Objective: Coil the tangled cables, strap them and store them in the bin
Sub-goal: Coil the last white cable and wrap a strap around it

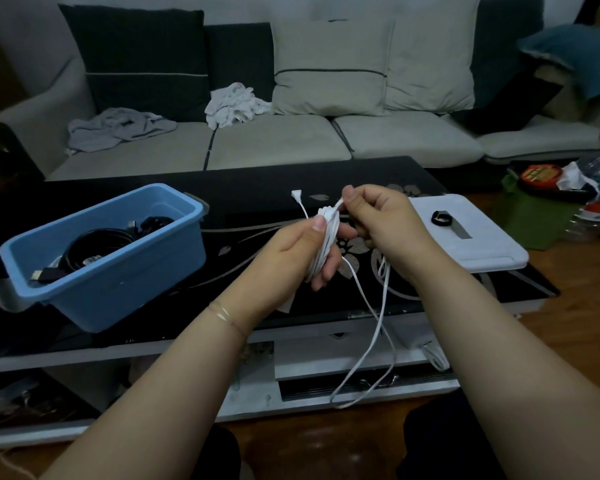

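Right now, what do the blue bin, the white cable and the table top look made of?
Blue bin: moulded plastic by the look, matte, uniform colour with a rolled rim. White cable: flexible plastic or rubber jacket, smooth; it droops in loose loops below the hands. Table top: probably glossy black glass or lacquer, with a printed floral pattern and faint reflections.

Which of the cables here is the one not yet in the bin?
The white cable, held in both hands above the table. The black cables already lie coiled inside the blue bin.
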The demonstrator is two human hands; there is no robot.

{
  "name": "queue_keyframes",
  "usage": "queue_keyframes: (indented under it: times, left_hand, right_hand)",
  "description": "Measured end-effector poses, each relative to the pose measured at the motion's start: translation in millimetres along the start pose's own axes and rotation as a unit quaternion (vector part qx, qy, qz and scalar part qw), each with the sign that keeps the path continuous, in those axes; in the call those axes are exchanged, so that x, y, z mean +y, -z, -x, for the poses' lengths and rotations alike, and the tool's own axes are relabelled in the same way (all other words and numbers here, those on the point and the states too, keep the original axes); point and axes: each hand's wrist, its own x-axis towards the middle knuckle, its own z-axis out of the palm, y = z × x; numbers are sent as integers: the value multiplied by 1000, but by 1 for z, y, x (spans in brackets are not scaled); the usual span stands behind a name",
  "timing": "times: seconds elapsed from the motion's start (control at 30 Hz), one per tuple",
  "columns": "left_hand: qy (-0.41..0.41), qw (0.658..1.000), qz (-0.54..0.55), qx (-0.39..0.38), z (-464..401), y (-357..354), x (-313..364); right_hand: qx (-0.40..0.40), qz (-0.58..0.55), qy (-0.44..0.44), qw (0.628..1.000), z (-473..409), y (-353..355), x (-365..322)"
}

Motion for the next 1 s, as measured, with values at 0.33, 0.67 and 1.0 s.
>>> queue_keyframes:
  times: [0.33,0.67,1.0]
  left_hand:
    - [-12,990,119,73,0,9,-1]
    - [-7,946,287,149,-6,21,0]
    - [18,943,273,189,-9,24,-5]
  right_hand:
    - [-28,52,22,998,1,-33,18]
    - [-147,163,21,975,16,-50,18]
    - [-220,300,2,928,26,-47,10]
